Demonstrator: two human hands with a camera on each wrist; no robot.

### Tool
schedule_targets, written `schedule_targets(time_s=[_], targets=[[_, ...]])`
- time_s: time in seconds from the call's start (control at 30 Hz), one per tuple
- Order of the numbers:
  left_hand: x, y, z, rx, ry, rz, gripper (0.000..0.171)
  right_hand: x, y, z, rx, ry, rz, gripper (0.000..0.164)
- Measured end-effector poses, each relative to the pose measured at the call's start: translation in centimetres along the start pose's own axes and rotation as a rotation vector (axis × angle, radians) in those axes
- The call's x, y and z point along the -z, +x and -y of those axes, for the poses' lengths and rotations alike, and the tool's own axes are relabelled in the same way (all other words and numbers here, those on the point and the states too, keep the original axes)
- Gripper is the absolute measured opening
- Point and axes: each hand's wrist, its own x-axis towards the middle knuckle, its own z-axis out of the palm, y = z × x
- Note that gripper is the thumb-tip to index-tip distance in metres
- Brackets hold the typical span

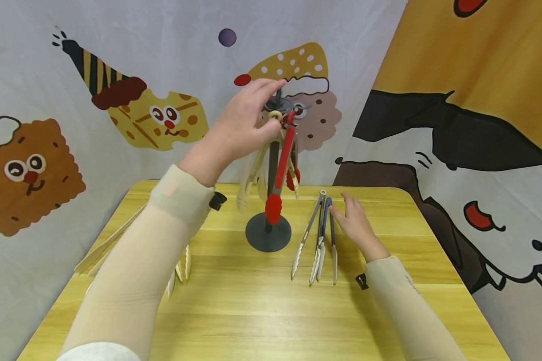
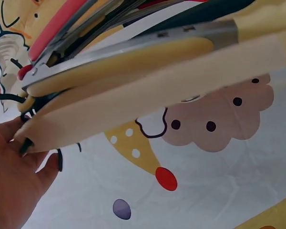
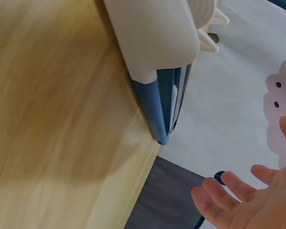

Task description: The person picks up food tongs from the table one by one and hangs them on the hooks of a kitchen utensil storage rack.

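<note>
A dark rack (image 1: 268, 233) with a round base and hooks on top holds several hanging tongs. Red-tipped tongs (image 1: 280, 173) hang at its front; beige tongs (image 2: 133, 100) hang by their holed end on a hook. At the rack's top is my left hand (image 1: 246, 118), fingers extended over the hooks and thumb apart, its fingers beside the beige end. My right hand (image 1: 354, 220) is spread beside blue-handled tongs (image 3: 155, 107) on the table, its thumb near the handle in the head view. A silver pair of tongs (image 1: 304, 240) lies just left of them.
Beige tongs (image 1: 113, 238) lie at the table's left, partly hidden by my left forearm; pale tong tips (image 1: 186, 263) show on its other side. A cartoon-printed cloth (image 1: 171, 40) hangs behind the wooden table (image 1: 253, 311).
</note>
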Motion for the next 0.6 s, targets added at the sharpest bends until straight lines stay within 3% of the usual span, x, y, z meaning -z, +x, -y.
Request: schedule_targets(time_s=[0.37,0.6], targets=[[0.32,0.04,-0.29,0.015,0.03,0.034,0.056,0.03,-0.34,-0.27,-0.042,-0.001,0.048,0.083],[0.45,0.01,-0.4,0.021,0.06,0.02,0.051,-0.45,-0.05,-0.58,-0.061,-0.008,0.058,0.073]])
